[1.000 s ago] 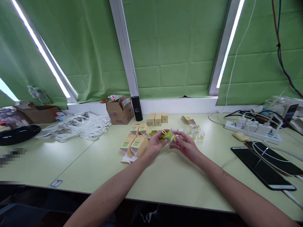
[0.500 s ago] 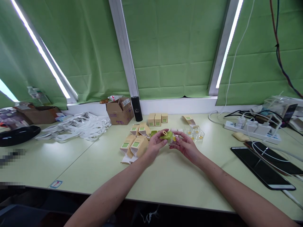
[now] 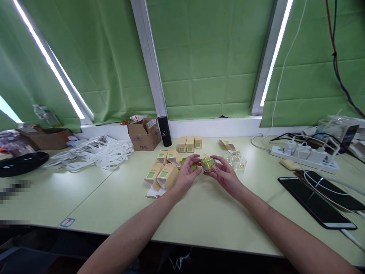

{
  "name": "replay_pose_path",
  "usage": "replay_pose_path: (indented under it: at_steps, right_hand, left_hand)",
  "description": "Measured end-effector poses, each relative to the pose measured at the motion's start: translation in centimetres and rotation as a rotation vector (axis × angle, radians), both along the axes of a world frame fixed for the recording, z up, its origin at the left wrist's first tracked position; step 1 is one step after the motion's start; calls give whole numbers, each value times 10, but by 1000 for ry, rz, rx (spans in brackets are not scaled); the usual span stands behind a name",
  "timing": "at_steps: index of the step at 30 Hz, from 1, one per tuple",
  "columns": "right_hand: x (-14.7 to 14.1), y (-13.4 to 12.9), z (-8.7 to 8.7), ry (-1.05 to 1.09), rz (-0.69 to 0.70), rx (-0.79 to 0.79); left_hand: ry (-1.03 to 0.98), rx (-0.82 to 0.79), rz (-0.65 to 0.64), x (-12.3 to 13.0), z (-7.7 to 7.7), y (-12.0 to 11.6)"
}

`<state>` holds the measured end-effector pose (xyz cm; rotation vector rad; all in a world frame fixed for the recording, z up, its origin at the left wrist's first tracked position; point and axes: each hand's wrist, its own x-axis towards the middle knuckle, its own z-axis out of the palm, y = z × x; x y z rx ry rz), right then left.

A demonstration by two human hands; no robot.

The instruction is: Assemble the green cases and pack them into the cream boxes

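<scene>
A small clear cup with a green lid (image 3: pixel 207 163) is held up over the table between my two hands. The lid sits on top of the cup and carries a little pale loop; something yellow shows on the side or inside. My right hand (image 3: pixel 225 173) grips the cup from the right with fingers and thumb. On the left, my left hand (image 3: pixel 186 173) has thumb and fingers apart, their tips at or very near the cup's left side. Green lids (image 3: pixel 194 166) lie behind my left hand, partly hidden by it. Several clear cups (image 3: pixel 238 163) with yellow bits stand beyond my right hand.
Opened kraft boxes (image 3: pixel 168 175) lie left of my hands. Closed small boxes (image 3: pixel 190 144) and a flattened one (image 3: pixel 228 145) are further back. A black cylinder (image 3: pixel 164 131), a carton (image 3: pixel 144 135) and white straps (image 3: pixel 94 154) stand left; phones (image 3: pixel 316 201) and a power strip (image 3: pixel 305 158) right.
The green-lidded cup has turned upright and moved slightly right, into my right hand's grip. My left fingers have come away from the lid's top and spread apart.
</scene>
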<state>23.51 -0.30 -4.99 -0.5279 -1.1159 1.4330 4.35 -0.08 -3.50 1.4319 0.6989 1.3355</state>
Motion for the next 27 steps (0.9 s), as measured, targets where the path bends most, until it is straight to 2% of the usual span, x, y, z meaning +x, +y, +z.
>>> replay_pose_path:
  at_steps: [6, 27]
  right_hand:
    - [-2, -2, 2, -48, -30, 37]
    - [-2, 0, -1, -222, -87, 132]
  left_hand:
    - [16, 41, 4, 5, -4, 4]
    - [46, 45, 73, 4, 1, 5]
